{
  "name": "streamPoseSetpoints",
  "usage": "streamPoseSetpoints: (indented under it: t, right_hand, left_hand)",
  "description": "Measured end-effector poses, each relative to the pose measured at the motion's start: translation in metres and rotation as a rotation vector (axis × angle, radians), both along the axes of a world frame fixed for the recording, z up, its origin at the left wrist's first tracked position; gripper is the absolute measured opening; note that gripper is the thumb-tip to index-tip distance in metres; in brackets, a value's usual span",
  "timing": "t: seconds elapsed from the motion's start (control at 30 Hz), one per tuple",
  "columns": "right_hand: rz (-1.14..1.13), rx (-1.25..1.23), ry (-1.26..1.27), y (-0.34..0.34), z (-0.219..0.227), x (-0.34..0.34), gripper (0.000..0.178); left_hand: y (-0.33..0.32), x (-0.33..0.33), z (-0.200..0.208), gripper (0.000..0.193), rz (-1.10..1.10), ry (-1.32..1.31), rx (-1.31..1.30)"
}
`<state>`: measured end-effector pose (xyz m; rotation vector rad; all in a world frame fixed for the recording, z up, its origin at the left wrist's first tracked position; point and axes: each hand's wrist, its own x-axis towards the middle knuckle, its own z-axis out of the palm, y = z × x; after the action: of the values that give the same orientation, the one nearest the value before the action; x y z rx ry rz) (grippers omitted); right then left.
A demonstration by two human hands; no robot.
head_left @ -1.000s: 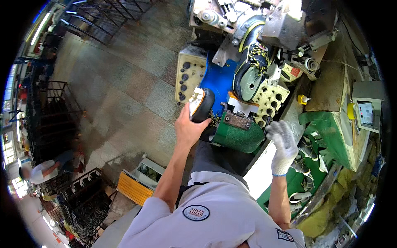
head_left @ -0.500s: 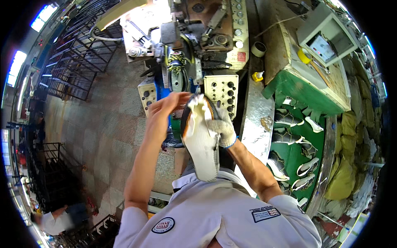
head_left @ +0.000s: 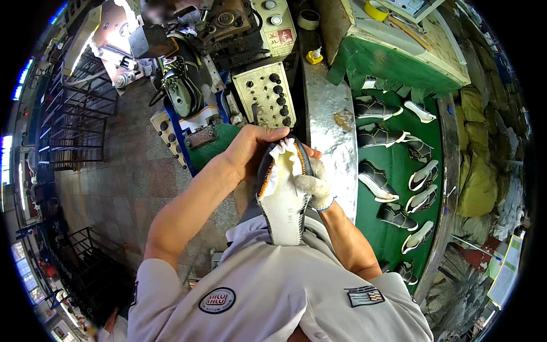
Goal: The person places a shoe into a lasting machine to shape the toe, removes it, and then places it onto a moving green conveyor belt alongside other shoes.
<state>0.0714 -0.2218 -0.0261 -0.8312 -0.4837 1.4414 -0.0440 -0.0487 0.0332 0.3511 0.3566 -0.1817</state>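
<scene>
A black shoe upper (head_left: 285, 208) with a white sole board, orange stitching and gathered white lining at its far end is held bottom side up before my torso. My bare left hand (head_left: 253, 149) clasps that far end, thumb across its edge and fingertips showing past the right side. In a pale knit glove, my right hand (head_left: 317, 185) grips the right side, its thumb on the white board. Just ahead stands a machine, where another shoe (head_left: 179, 94) with black-and-yellow laces sits below the metal clamps.
A cream control box (head_left: 264, 97) with black knobs stands ahead of my hands. To the right runs a worn metal ledge (head_left: 333, 125), then a green-lined bench (head_left: 373, 214) holding several black-and-white shoes. Yellow tape (head_left: 376, 9) lies on the cabinet top. Black racks (head_left: 80, 114) stand at left.
My left hand has closed around the far end of the upper, where its fingers were loose beside it. The upper has straightened and come nearer my body. The view has turned rightward.
</scene>
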Motion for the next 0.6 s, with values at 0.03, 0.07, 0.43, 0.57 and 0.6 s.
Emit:
streamPoseSetpoints:
  t: [0.03, 0.07, 0.43, 0.57, 0.6]
  right_hand:
    - [-0.001, 0.004, -0.034, -0.003, -0.003, 0.000, 0.074]
    - [0.006, 0.004, -0.031, -0.005, -0.003, 0.002, 0.074]
    - [0.092, 0.003, -0.129, 0.002, -0.036, 0.008, 0.091]
    - [0.129, 0.040, -0.441, 0.016, 0.006, -0.003, 0.117]
    - [0.120, 0.018, -0.427, 0.016, 0.016, -0.005, 0.122]
  left_hand:
    - [-0.001, 0.001, 0.005, 0.059, 0.004, 0.037, 0.030]
    - [-0.004, 0.004, 0.004, 0.057, 0.007, 0.029, 0.031]
    - [-0.036, -0.027, 0.004, 0.037, 0.387, 0.254, 1.445]
    - [-0.046, -0.031, 0.005, 0.032, 0.542, 0.555, 1.933]
    - [-0.048, -0.031, 0.007, 0.032, 0.527, 0.635, 1.882]
